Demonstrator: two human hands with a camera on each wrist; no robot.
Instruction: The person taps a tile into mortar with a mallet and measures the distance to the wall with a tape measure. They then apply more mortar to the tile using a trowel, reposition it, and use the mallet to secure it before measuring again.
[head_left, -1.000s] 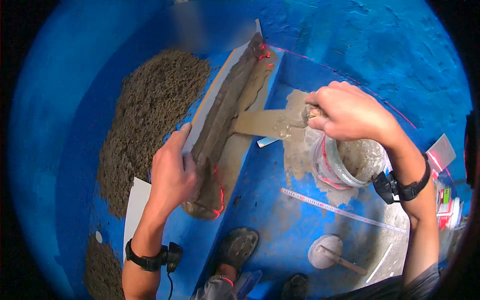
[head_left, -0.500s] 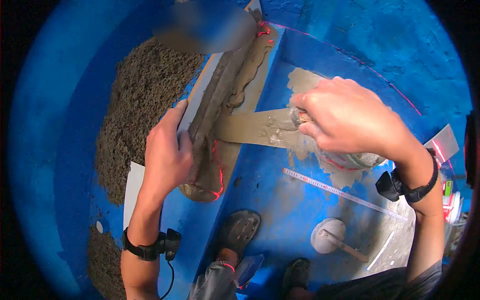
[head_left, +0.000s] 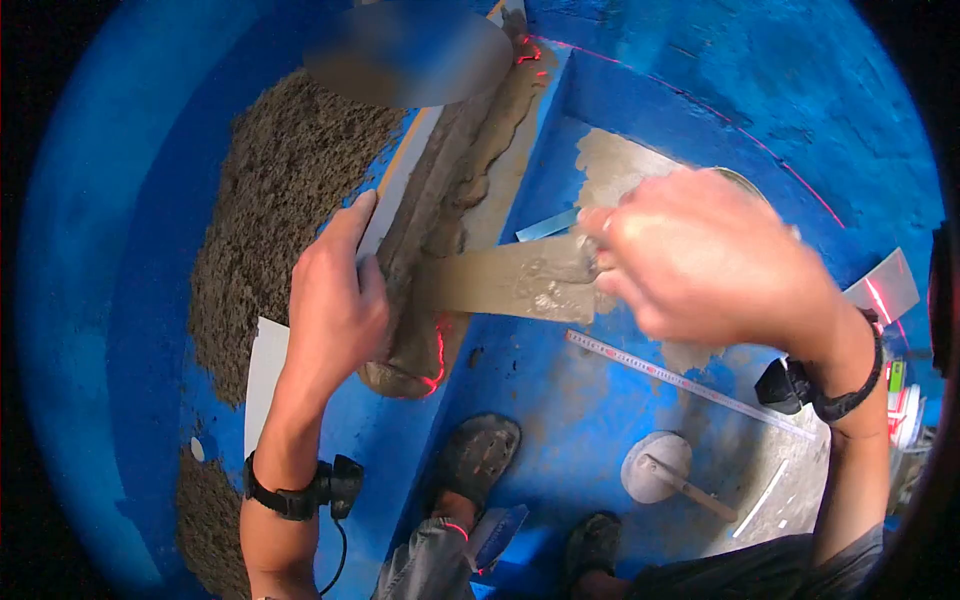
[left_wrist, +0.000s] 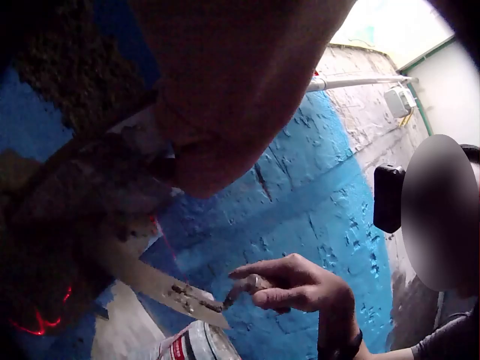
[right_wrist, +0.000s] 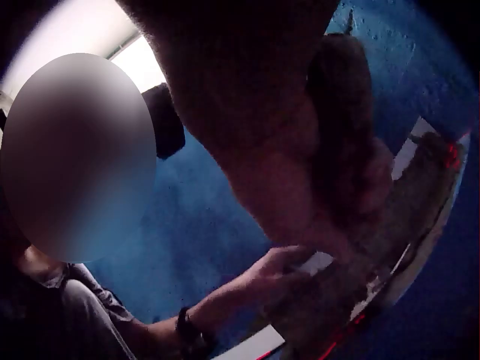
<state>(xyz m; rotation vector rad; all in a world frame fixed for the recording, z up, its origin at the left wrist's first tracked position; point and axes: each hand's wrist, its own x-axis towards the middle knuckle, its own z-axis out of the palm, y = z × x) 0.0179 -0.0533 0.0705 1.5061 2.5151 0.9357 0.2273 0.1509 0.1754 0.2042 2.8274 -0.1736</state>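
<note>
In the head view the left hand [head_left: 338, 290] grips a long pale board [head_left: 402, 182] with an orange edge, its thumb near the mortar. Along that board lies a ridge of wet grey mortar [head_left: 436, 180] on a blue ledge. My right hand [head_left: 700, 255] holds a flat trowel [head_left: 510, 280] by its handle, fingers curled round it. The blade lies across the ledge, its far end against the lower part of the mortar ridge; grey paste is smeared near the handle. In the left wrist view the right hand [left_wrist: 300, 285] shows on the trowel handle.
Dark crumbly mortar [head_left: 290, 180] is heaped left of the board. On the blue floor lie a measuring tape [head_left: 690, 385] and a round pale disc [head_left: 655, 467] with a stick. A bucket [left_wrist: 199, 343] stands below the trowel in the left wrist view. Shoes [head_left: 480, 462] stand near the ledge.
The trowel and right hand have moved down along the ridge, toward the near end, and now hide most of the bucket. The left hand keeps its hold on the board.
</note>
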